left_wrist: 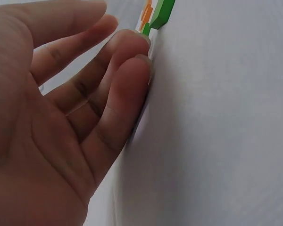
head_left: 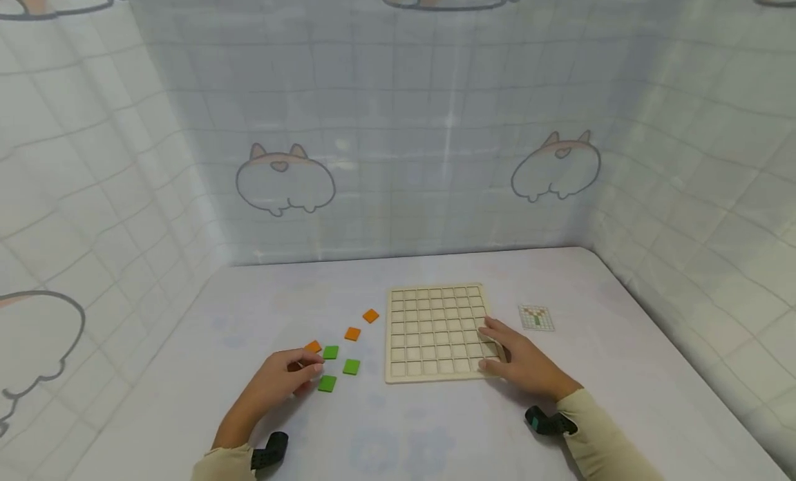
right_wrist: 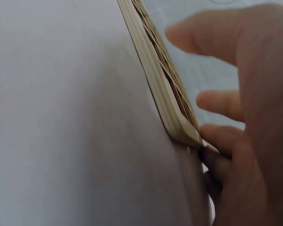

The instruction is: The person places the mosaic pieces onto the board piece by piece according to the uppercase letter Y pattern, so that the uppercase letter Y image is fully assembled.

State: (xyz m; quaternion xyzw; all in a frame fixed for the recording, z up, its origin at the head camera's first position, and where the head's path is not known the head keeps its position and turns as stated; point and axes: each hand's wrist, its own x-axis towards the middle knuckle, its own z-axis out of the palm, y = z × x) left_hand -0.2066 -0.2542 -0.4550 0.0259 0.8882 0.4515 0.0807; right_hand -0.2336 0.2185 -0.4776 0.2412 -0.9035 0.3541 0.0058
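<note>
My left hand (head_left: pixel 281 379) rests on the table with its fingers loosely bent and no tile in them. Its fingertips are right beside a green tile (head_left: pixel 327 383); two more green tiles, one (head_left: pixel 331 352) behind and one (head_left: pixel 351 367) to the right, lie close by. One orange tile (head_left: pixel 313 346) is partly hidden behind the fingers. In the left wrist view a green tile (left_wrist: pixel 162 13) shows past the fingertips. At the right edge of a pale wooden grid board (head_left: pixel 435 332), my right hand (head_left: pixel 528 367) lies with spread, relaxed fingers; its fingertips reach the board's side.
Two orange tiles, one (head_left: pixel 352 334) nearer and one (head_left: pixel 370 316) farther, lie left of the board. A small pattern card (head_left: pixel 536 318) with a gridded picture is right of it. Patterned fabric walls (head_left: pixel 417 135) enclose the table (head_left: pixel 398 426) at the back and sides.
</note>
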